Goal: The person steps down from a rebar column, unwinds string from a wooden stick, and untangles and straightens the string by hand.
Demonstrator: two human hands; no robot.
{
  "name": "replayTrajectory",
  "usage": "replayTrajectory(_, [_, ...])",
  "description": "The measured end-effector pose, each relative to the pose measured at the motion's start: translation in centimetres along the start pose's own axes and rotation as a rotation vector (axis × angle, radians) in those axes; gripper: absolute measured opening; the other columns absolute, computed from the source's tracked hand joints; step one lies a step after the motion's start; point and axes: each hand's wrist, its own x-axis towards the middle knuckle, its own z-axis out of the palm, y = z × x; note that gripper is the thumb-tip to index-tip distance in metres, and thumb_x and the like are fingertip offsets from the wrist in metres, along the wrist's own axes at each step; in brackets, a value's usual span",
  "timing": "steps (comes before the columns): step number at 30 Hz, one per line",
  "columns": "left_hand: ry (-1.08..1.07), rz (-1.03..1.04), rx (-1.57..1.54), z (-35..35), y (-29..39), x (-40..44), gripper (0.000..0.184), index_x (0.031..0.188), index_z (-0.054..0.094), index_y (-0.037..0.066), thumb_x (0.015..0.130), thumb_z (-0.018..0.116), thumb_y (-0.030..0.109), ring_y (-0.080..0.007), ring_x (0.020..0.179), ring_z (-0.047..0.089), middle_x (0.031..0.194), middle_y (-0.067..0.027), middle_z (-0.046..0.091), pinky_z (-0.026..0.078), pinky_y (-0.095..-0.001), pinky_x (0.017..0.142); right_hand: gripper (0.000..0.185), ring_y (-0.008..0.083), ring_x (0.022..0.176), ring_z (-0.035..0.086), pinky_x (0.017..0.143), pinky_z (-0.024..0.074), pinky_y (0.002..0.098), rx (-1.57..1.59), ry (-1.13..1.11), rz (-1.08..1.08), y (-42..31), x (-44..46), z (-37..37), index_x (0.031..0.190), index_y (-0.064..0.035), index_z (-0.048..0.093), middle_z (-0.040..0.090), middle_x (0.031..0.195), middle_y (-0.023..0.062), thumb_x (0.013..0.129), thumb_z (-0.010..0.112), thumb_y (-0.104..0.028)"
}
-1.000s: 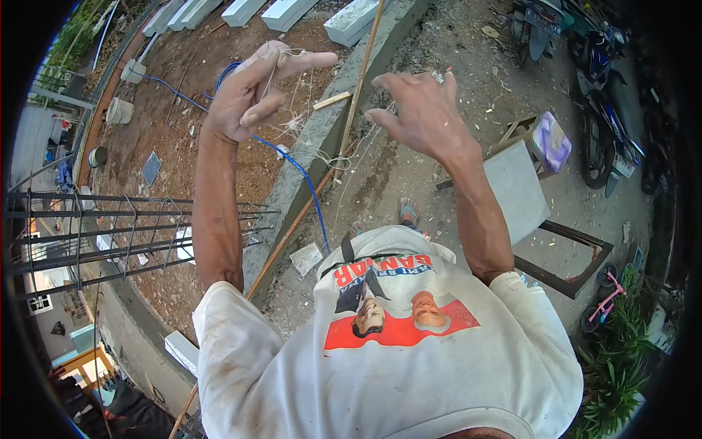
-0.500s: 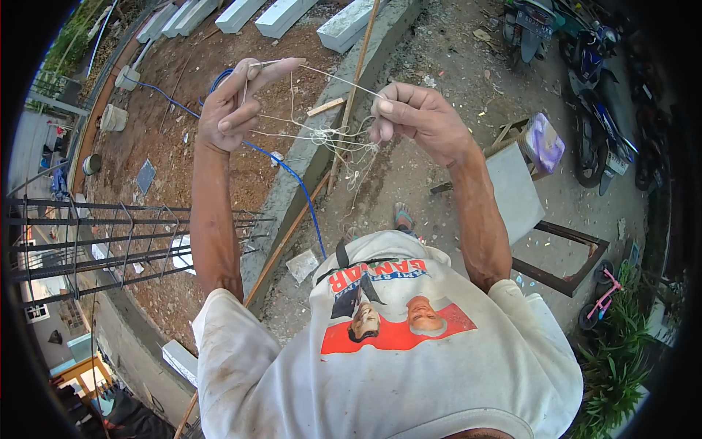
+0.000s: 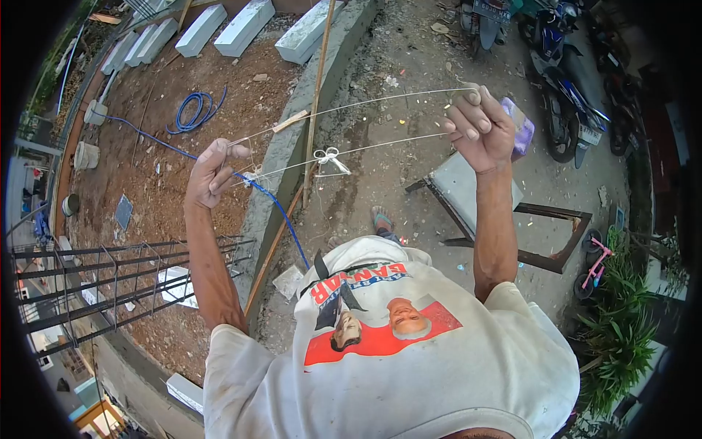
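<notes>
Left of the long grey concrete ledge point(image 3: 351, 44), a coiled blue hose point(image 3: 180, 117) lies on brown soil point(image 3: 164, 190). Also left of the ledge, the left hand point(image 3: 210, 172), fingers bent, pinches the thin white string point(image 3: 329, 156). Its two stretched strands pass above the ledge, a bow-like tangle on the lower one. Right of the ledge, the right hand point(image 3: 481, 132) curls around both strands; farther right stands a blue-and-black motorbike point(image 3: 569, 86).

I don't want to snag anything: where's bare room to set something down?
Fairly open: ground between the concrete curb and motorcycles, lightly littered; soil between blue hose, square plate and rebar cage. Crowded: between left hand and right hand, spanned by looped string; the picture's upper left, with white blocks.
</notes>
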Motion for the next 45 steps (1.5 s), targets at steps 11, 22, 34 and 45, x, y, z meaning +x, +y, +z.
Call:
replayTrajectory(11, [0.296, 0.687, 1.431, 8.7, -6.8, 6.8, 0.034, 0.13, 0.059, -0.001, 0.098, 0.064, 0.011, -0.0425, 0.125, 0.056, 0.126, -0.026, 0.062, 0.046, -0.0505, 0.106, 0.027, 0.0088, 0.065, 0.059, 0.079, 0.0565, 0.0343, -0.046, 0.317, -0.071, 5.5, 6.4, 8.7, 0.124, -0.0025, 0.057, 0.062, 0.086, 0.0001, 0.116, 0.041, -0.023])
replayTrajectory(22, [-0.138, 0.283, 0.677, 20.5, -12.8, 1.9, 0.046, 0.134, 0.058, 0.001, 0.092, 0.073, 0.009, -0.0255, 0.122, 0.066, 0.129, -0.0139, 0.066, 0.051, -0.0398, 0.107, 0.021, 0.0157, 0.083, 0.069, 0.095, 0.0603, 0.0467, 0.042, 0.429, -0.161, 7.1, 7.8, 6.6, 0.109, 0.0014, 0.066, 0.072, 0.097, 0.009, 0.109, 0.058, -0.018])
replayTrajectory(34, [-0.231, -0.035, 0.308, 23.7, -13.4, 2.2, 0.028, 0.115, 0.068, -0.001, 0.091, 0.08, 0.008, -0.0172, 0.087, 0.076, 0.096, -0.0092, 0.076, 0.061, -0.0294, 0.079, 0.023, 0.0169, 0.083, 0.07, 0.09, 0.0614, 0.0438, -0.011, 0.49, -0.362, 3.0, 7.5, 2.1, 0.11, 0.0005, 0.066, 0.073, 0.099, 0.0098, 0.11, 0.057, -0.02])
replayTrajectory(45, [-0.47, -0.241, -0.253, 24.6, -13.2, -0.9, 0.037, 0.134, 0.057, -0.008, 0.108, 0.057, 0.018, -0.0315, 0.104, 0.077, 0.123, -0.0279, 0.071, 0.064, -0.0439, 0.092, 0.023, 0.0144, 0.076, 0.068, 0.077, 0.0603, 0.0346, -0.651, 0.772, -0.121, 0.9, 5.3, -3.2, 0.118, 0.0007, 0.064, 0.073, 0.098, 0.0084, 0.11, 0.056, -0.02])
